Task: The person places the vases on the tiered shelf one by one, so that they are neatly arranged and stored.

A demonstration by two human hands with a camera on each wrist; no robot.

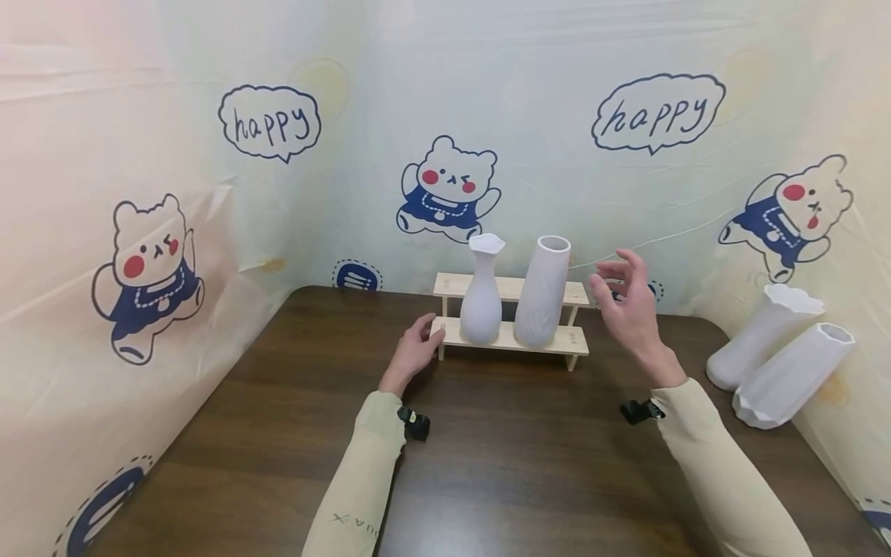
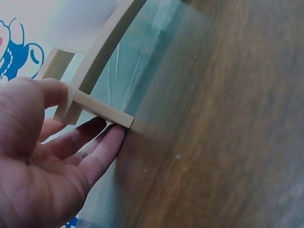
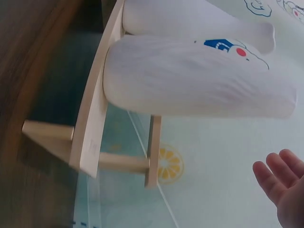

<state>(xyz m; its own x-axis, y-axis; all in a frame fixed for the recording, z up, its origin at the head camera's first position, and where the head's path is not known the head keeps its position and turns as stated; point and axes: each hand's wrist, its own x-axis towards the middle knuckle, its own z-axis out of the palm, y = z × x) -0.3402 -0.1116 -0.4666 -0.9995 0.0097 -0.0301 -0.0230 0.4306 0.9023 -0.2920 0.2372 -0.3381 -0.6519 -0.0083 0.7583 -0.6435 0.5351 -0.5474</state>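
Observation:
A two-tier light wooden stand is on the brown table in the head view. On its lower step are two white vases, a narrow-necked one with a wavy rim and a plain tapered one. My left hand grips the stand's left end. The left wrist view shows the thumb against the step board and fingers beside the short leg. To the right of the stand my right hand is raised, fingers loosely bent, holding nothing; its fingertips are apart from the tapered vase.
Two more white vases, one with a ruffled rim and one faceted, lean at the table's right edge. A printed cloth with cartoon bears hangs around the table at the back and sides.

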